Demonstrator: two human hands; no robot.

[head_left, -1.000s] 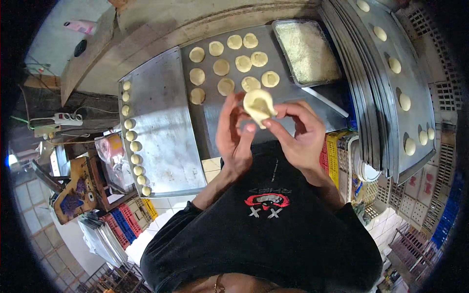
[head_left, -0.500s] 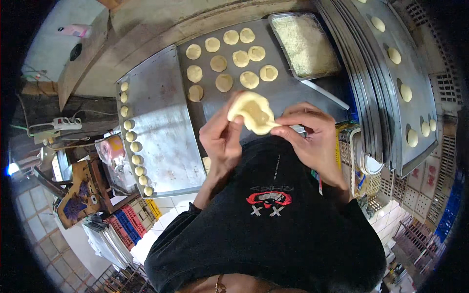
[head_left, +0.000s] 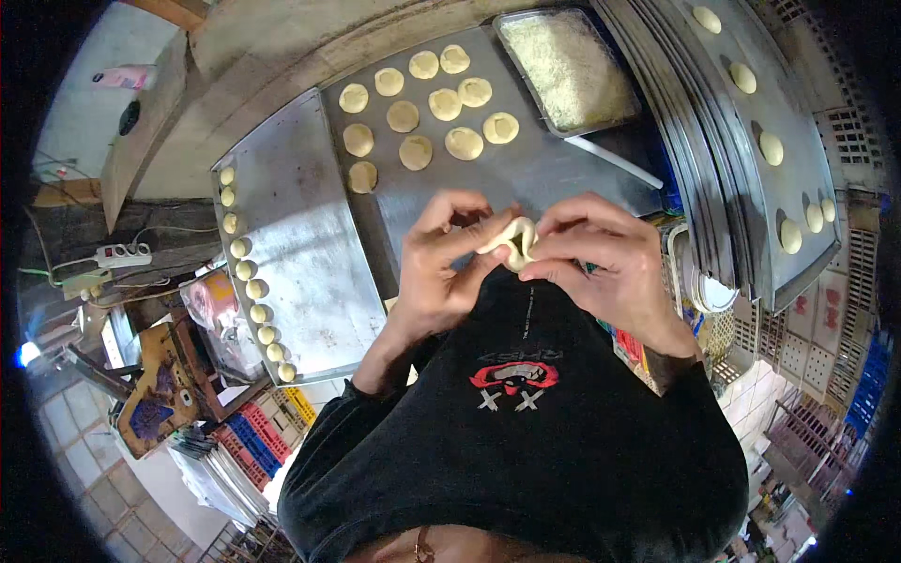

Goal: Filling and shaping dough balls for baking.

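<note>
Between my two hands, in front of my chest, is a piece of pale dough (head_left: 513,246), folded and gathered with a dark hollow in its middle. My left hand (head_left: 452,251) pinches its left side between thumb and fingers. The fingertips of my right hand (head_left: 601,263) are closed on its right edge. Beyond my hands, several flattened dough rounds (head_left: 464,144) lie in rows on a metal tray (head_left: 544,174). What the dough holds inside cannot be made out.
At the far right of the tray sits a rectangular pan (head_left: 574,75) of pale, crumbly shreds beside a white rod (head_left: 615,161). Left, another metal tray (head_left: 310,253) carries a line of small dough balls (head_left: 245,270). Stacked trays (head_left: 694,141) stand on the right, dough balls (head_left: 771,148) on the outermost.
The dough was spread open like a cup; now its edges are drawn together and it is smaller. My hands have come closer to each other around it.
</note>
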